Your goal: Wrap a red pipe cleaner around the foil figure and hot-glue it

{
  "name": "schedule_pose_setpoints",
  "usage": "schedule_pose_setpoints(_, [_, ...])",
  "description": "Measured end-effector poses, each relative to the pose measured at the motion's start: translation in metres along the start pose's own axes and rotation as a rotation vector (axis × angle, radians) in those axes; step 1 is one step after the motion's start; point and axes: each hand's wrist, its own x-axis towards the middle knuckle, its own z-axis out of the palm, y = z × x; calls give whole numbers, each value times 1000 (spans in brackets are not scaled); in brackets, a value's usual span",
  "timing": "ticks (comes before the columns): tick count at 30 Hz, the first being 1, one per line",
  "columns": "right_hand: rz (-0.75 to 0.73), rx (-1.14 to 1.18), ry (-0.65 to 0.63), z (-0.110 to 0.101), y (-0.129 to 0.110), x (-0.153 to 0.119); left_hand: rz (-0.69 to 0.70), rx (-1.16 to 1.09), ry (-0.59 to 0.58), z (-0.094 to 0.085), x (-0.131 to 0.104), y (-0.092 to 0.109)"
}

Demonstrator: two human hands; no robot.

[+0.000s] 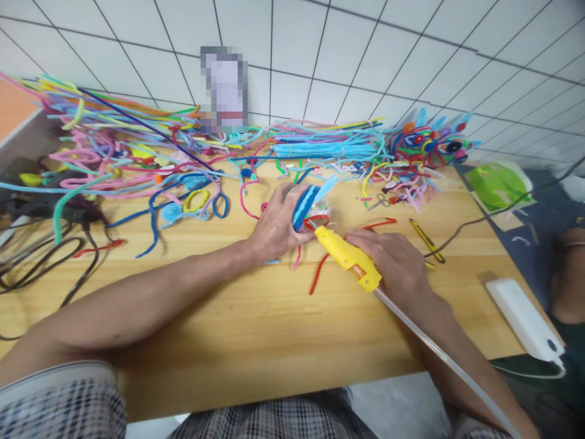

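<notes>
My left hand [276,225] is closed around a small craft piece [307,206] made of blue, light blue and red pipe cleaners. In my right hand [393,259] is a yellow hot glue gun [345,253], with a long clear glue stick [443,350] trailing from its back end. The gun's nozzle points at the red part of the piece; whether it touches cannot be made out. A red pipe cleaner [319,272] lies on the wooden table beneath the gun.
Colourful pipe cleaners [132,128] heap along the back wall. Two finished-looking pipe-cleaner figures [414,141] stand at the back right. A yellow cutter knife [426,240], scissors [380,200] and a white power bank [523,317] lie to the right. Black cables [41,259] coil at left.
</notes>
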Motion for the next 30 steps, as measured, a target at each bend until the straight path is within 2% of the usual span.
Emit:
schedule_pose_setpoints(10, [-22, -103, -40, -1, -3, 1, 7, 10, -28, -2, 0, 0])
schedule_pose_setpoints(25, [56, -53, -82, 2, -3, -3, 1, 7, -43, -2, 0, 1])
schedule_pose_setpoints(30, [31, -49, -66, 4, -3, -4, -8, 4, -42, -3, -1, 2])
